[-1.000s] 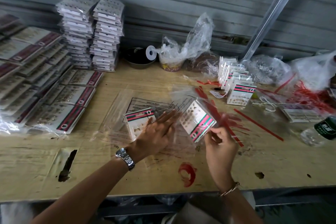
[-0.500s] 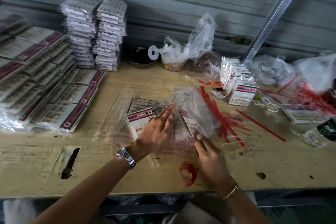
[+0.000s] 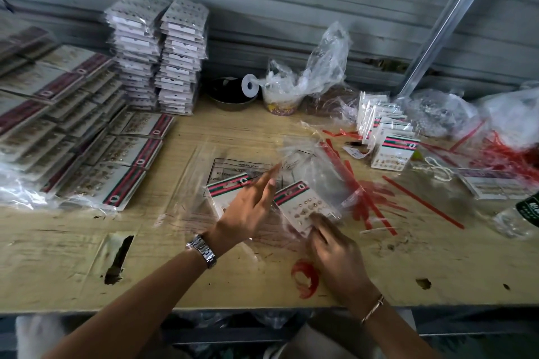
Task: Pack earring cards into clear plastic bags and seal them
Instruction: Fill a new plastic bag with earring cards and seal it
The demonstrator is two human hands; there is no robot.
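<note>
From the head camera, the right hand (image 3: 335,245) has its fingers curled round the near edge of a white earring card (image 3: 297,204) with a red-and-green stripe, holding it just above the pale wooden counter (image 3: 87,242). A crinkled clear plastic bag (image 3: 320,178) covers the card's far part; motion blur hides how far in the card sits. The left hand (image 3: 250,204) is spread flat with straight fingers beside the card, gripping nothing. It reaches over a second striped card (image 3: 226,186) that lies on a flat pile of printed clear bags (image 3: 242,167), and partly hides that card. A silver wristwatch (image 3: 201,251) sits on the left wrist and a thin bracelet (image 3: 373,306) on the right.

Loose red sealing strips (image 3: 364,198) lie scattered just right of the bag. Beyond them, a row of upright bagged cards (image 3: 385,137) stands. On the left, overlapping rows of packed striped cards (image 3: 73,125) cover the counter, with two tall stacks of bagged white cards (image 3: 157,52) behind. At the back wall are a dark bowl (image 3: 233,93), a white tape spool (image 3: 250,86) and a crumpled clear bag (image 3: 309,73). A plastic bottle (image 3: 522,216) lies at the right edge.
</note>
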